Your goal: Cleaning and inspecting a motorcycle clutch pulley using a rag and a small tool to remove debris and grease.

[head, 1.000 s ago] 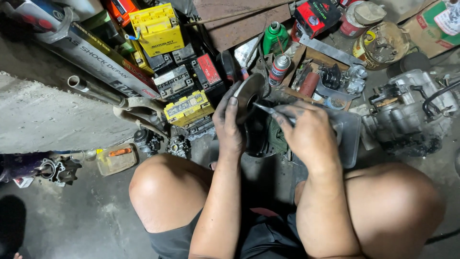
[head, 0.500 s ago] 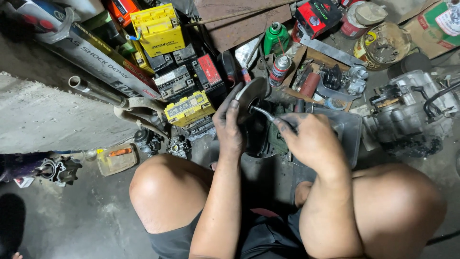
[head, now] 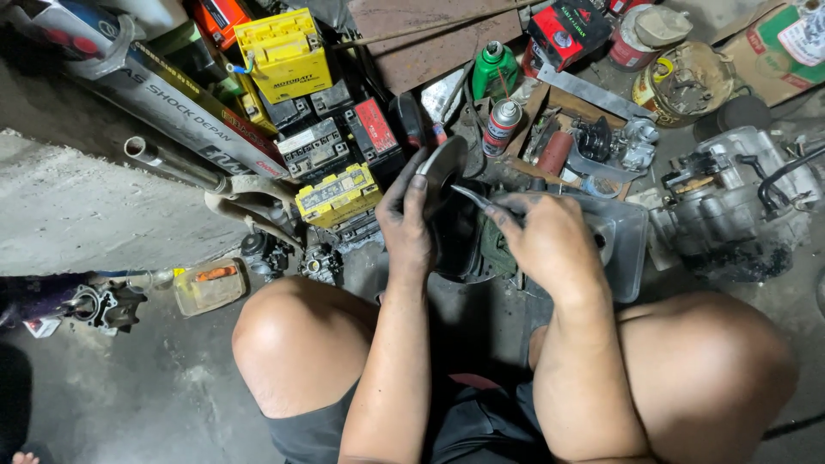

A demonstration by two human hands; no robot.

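My left hand grips the metal disc upright while my right hand pinches the thin tool against it; I'd brace the disc firmly.

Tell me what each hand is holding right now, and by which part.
The left hand grips a round metal disc by its rim. The right hand holds a thin metal tool by its rear end, tip at the disc.
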